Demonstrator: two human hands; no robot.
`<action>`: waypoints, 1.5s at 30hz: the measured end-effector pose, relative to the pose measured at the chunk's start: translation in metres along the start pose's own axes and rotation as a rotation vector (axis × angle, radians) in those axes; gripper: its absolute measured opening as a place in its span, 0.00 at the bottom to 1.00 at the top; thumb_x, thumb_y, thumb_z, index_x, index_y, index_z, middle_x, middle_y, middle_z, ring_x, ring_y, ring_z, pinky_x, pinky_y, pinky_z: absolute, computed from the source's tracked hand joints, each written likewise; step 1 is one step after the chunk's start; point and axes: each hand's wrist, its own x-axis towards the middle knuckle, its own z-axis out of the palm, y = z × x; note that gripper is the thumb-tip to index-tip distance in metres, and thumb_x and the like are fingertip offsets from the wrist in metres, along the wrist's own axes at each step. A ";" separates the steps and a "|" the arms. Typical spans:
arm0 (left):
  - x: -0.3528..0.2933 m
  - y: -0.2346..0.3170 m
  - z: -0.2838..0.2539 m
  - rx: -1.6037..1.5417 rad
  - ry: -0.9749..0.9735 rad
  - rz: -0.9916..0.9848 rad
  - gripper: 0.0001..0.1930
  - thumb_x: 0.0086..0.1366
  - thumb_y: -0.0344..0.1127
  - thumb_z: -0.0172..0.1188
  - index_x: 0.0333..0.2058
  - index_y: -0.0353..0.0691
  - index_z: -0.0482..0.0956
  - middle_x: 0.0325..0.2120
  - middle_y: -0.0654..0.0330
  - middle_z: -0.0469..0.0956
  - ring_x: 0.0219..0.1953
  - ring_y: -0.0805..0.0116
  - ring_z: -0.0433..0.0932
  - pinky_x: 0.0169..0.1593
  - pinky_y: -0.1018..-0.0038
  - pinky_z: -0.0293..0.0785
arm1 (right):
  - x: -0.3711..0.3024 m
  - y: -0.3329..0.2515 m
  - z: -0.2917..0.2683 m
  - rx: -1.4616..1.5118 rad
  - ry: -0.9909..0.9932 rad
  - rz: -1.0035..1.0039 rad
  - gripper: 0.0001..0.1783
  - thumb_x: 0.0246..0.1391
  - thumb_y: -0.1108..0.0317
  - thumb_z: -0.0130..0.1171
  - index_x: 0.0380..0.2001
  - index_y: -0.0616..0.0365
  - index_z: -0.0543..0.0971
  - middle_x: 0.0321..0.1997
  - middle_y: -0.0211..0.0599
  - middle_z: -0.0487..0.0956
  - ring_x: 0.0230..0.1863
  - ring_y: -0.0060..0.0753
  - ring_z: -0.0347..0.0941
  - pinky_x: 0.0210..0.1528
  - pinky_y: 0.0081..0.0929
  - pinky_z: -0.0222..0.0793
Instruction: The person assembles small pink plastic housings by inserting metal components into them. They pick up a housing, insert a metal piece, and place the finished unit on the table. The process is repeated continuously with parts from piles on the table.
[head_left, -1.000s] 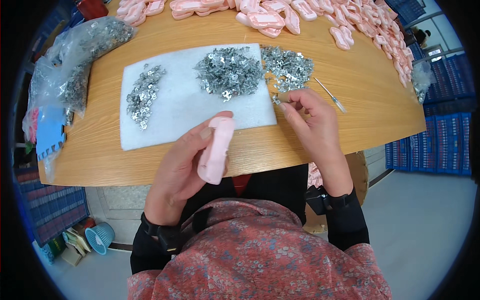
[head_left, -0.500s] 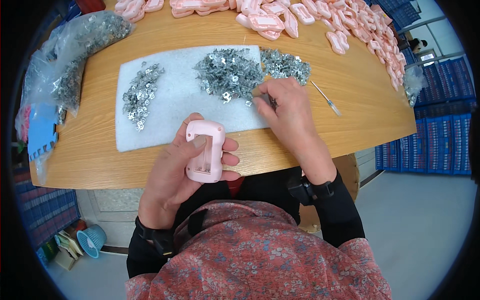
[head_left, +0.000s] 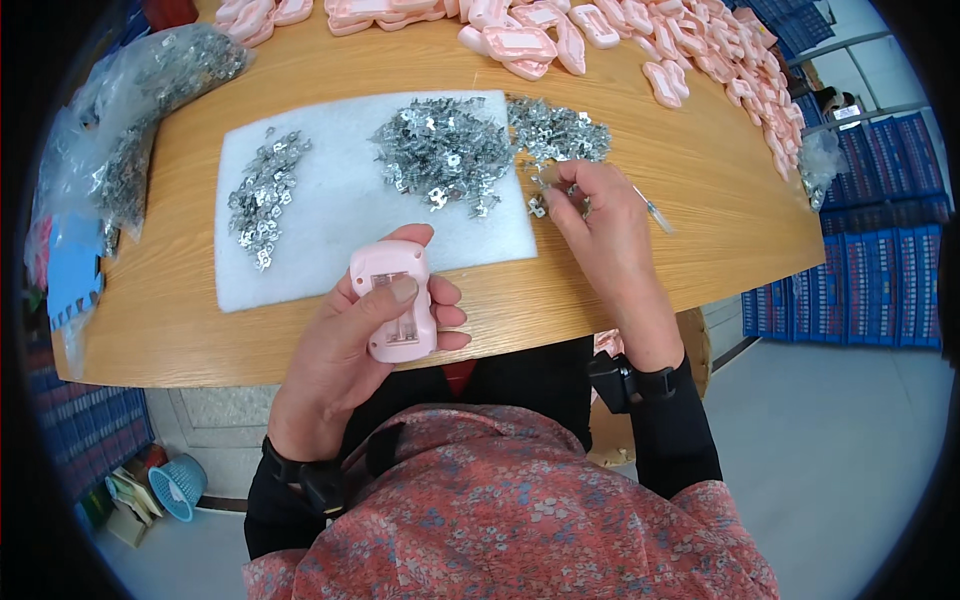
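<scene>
My left hand is closed round a pale pink plastic housing with a rectangular battery compartment facing up. The thumb lies over that compartment, where bits of metal show. Beyond the table edge, my right hand is bent over the right edge of the white foam mat. Its fingers are curled in, with small metal plates showing partly under them. Just past its fingertips lies a pile of the same silvery plates. A bigger heap of metal plates covers the mat's right part.
A narrower pile of metal plates is on the mat's left. A slim screwdriver-like tool lies right of my right hand. Many pink housings line the far edge. Clear bags of metal parts and a blue foam piece are at left.
My right hand has moved slightly right, off the mat's edge. The left thumb has shifted over the compartment of the housing. The whole view has shifted slightly.
</scene>
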 end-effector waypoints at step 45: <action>0.009 0.001 0.008 0.077 -0.017 0.026 0.24 0.71 0.36 0.54 0.62 0.35 0.65 0.39 0.56 0.79 0.39 0.69 0.80 0.44 0.67 0.82 | 0.009 -0.027 0.002 0.155 -0.159 -0.223 0.05 0.45 0.69 0.64 0.26 0.54 0.78 0.27 0.30 0.77 0.38 0.39 0.71 0.45 0.38 0.61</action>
